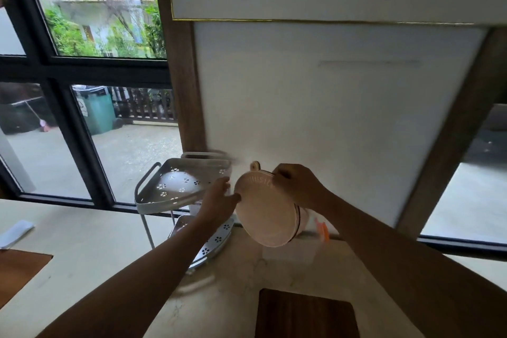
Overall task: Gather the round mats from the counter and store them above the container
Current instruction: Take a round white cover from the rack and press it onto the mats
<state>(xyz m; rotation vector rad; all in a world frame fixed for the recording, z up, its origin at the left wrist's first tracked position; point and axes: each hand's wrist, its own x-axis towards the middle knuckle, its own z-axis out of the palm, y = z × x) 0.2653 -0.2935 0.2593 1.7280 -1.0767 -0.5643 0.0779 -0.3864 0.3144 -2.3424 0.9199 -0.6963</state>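
Observation:
A stack of pale pink round mats with raised lettering and dark edges is held tilted in the air in front of the white wall panel. My right hand grips the stack's upper right rim. My left hand holds its left edge with the thumb on the face. A clear container stands on the counter right below the mats, mostly hidden by them. A small wooden tab shows just above the stack.
A white two-tier corner rack with flower cut-outs stands left of the mats by the window. A dark wooden board lies near the counter's front. An orange item rests by the wall. Folded paper lies far left.

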